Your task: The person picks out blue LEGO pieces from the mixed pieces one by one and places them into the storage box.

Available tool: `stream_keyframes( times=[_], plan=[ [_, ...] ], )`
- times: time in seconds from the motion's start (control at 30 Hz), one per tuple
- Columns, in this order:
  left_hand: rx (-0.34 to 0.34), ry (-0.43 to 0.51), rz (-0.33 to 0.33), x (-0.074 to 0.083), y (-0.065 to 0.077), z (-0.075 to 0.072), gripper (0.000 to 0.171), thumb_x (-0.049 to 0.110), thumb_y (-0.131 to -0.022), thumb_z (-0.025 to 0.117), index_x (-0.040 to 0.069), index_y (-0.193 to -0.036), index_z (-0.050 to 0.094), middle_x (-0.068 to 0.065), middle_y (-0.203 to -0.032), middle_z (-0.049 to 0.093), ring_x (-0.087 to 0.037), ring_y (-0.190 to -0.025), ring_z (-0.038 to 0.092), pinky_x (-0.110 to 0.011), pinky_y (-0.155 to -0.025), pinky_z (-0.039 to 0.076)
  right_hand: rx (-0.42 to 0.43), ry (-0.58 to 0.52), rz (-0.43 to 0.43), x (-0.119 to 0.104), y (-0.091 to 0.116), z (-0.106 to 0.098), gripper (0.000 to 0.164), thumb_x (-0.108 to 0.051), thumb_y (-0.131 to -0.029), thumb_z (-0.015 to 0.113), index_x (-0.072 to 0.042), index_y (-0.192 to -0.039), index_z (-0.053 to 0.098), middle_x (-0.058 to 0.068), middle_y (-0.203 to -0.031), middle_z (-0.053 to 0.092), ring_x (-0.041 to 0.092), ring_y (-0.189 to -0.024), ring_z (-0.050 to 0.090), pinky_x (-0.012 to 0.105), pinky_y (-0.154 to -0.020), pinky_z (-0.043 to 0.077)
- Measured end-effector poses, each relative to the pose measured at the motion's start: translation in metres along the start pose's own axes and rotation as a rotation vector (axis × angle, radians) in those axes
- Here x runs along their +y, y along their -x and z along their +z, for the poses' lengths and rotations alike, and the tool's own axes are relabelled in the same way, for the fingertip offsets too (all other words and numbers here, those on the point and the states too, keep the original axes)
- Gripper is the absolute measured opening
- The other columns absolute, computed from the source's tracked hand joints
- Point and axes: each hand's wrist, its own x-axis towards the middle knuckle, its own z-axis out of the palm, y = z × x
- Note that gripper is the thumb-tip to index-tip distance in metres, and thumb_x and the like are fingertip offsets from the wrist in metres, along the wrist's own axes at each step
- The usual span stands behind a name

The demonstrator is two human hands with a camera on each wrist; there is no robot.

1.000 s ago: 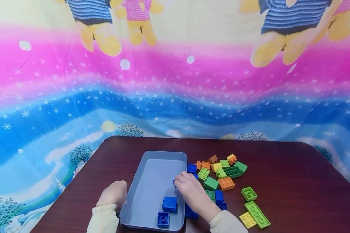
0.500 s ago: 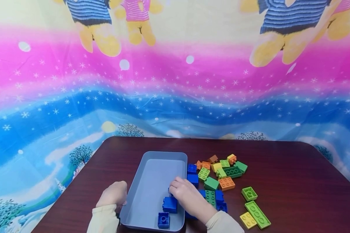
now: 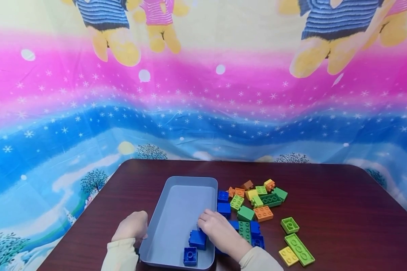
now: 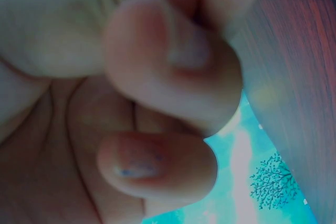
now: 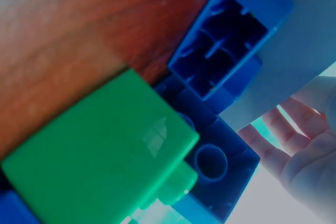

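My right hand (image 3: 218, 229) reaches over the right rim of a grey-blue tray (image 3: 176, 207), its fingertips pinching a blue building brick (image 3: 199, 228) that is mostly hidden by the fingers. Right against it, nearer me, lies another blue brick (image 3: 197, 240) with its studs facing left. A small blue brick (image 3: 190, 256) rests upside down at the tray's near end. Just outside the tray's left wall is my left hand (image 3: 131, 226), fingers curled in. In the left wrist view its thumb (image 4: 157, 61) lies against the curled fingers, and nothing shows between them.
Loose bricks lie along the tray's right side: blue (image 3: 224, 209), green (image 3: 245, 213), orange (image 3: 263, 213) and others. Farther right are lime bricks (image 3: 299, 249) and a yellow brick (image 3: 288, 256). A printed cloth (image 3: 203, 94) hangs behind the dark wooden table (image 3: 342, 210).
My right hand has moved left and toward me inside the tray, bringing its blue brick up to the larger one, which has turned slightly. My left hand stays put.
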Motion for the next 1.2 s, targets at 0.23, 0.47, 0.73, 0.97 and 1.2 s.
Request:
stream_keyframes(
  times=[0.23, 0.47, 0.73, 0.97, 1.2],
  plan=[
    [0.003, 0.018, 0.001, 0.0005, 0.0002, -0.0007, 0.029, -0.01, -0.072, 0.062, 0.005, -0.054, 0.045, -0.002, -0.048, 0.04, -0.014, -0.044, 0.041, -0.028, -0.046, 0.037, -0.031, -0.017, 0.008, -0.0002, -0.0007, -0.0007, 0.014, -0.002, -0.078, 0.065, -0.011, -0.088, 0.067, -0.006, -0.088, 0.062, 0.006, -0.08, 0.05, 0.019, -0.07, 0.043],
    [0.006, 0.018, 0.002, 0.0002, -0.0001, -0.0005, 0.033, -0.009, -0.071, 0.064, 0.007, -0.051, 0.043, 0.0, -0.046, 0.036, -0.013, -0.043, 0.039, -0.028, -0.046, 0.037, -0.058, -0.007, 0.012, -0.0014, -0.001, -0.0024, 0.014, -0.004, -0.079, 0.065, -0.011, -0.09, 0.067, -0.006, -0.089, 0.063, 0.006, -0.08, 0.051, 0.019, -0.071, 0.044],
    [-0.005, 0.017, -0.01, 0.0006, 0.0001, -0.0007, 0.033, -0.009, -0.071, 0.064, 0.006, -0.05, 0.043, -0.001, -0.045, 0.038, -0.013, -0.042, 0.04, -0.028, -0.045, 0.036, -0.12, -0.023, 0.012, -0.0025, -0.0016, -0.006, 0.017, -0.003, -0.079, 0.064, -0.012, -0.093, 0.066, -0.006, -0.092, 0.062, 0.004, -0.084, 0.053, 0.018, -0.075, 0.044],
    [-0.011, 0.016, -0.012, -0.0007, -0.0005, 0.0006, 0.035, -0.01, -0.071, 0.063, 0.008, -0.05, 0.042, -0.001, -0.045, 0.037, -0.013, -0.042, 0.038, -0.029, -0.046, 0.037, -0.141, -0.066, 0.011, -0.0004, 0.0003, -0.0077, 0.018, 0.0, -0.079, 0.063, -0.013, -0.092, 0.066, -0.008, -0.093, 0.062, 0.003, -0.085, 0.054, 0.017, -0.075, 0.043],
    [-0.004, 0.002, -0.014, -0.0003, -0.0006, 0.0011, 0.03, -0.009, -0.07, 0.065, 0.005, -0.053, 0.045, -0.003, -0.048, 0.043, -0.014, -0.045, 0.042, -0.03, -0.048, 0.038, -0.103, -0.101, -0.002, -0.0011, 0.0032, -0.0049, 0.02, 0.002, -0.077, 0.064, -0.012, -0.092, 0.068, -0.006, -0.093, 0.063, 0.005, -0.085, 0.054, 0.018, -0.076, 0.043]
  ],
)
